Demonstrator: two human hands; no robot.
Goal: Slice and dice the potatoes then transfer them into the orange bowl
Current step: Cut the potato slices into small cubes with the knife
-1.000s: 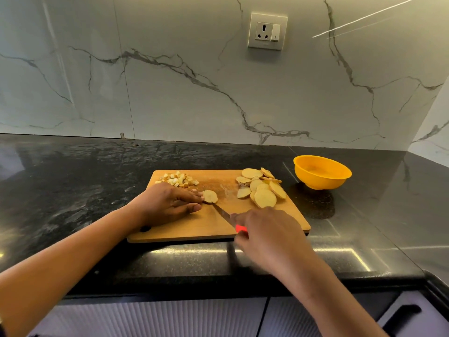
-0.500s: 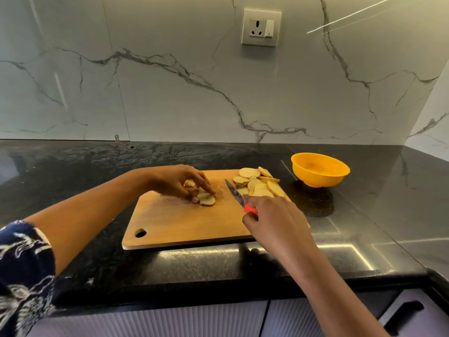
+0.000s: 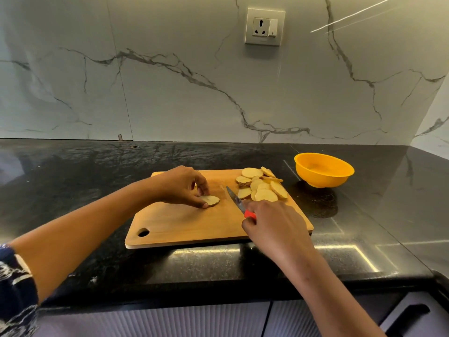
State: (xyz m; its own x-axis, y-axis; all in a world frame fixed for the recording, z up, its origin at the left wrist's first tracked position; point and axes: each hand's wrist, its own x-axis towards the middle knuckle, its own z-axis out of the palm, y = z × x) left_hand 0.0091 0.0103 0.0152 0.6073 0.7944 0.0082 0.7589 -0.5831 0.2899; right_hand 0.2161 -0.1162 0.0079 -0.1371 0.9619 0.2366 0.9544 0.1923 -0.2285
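The left hand [image 3: 184,186] pinches one potato slice [image 3: 210,200] flat on the cutting board [image 3: 194,227], thumb at its near edge. The right hand [image 3: 274,229] grips the red-handled knife [image 3: 234,199], its blade slanting away and leftward. The slice lies just left of the tip (a short sideways reach, I'd judge). The uncut slices [image 3: 262,188] sit behind the blade. The orange bowl [image 3: 323,180] waits on the bench [image 3: 97,166], far right.

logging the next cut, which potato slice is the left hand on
The lone slice flat on the cutting board, pinched by the left hand; the rest are heaped in a pile at its far right.
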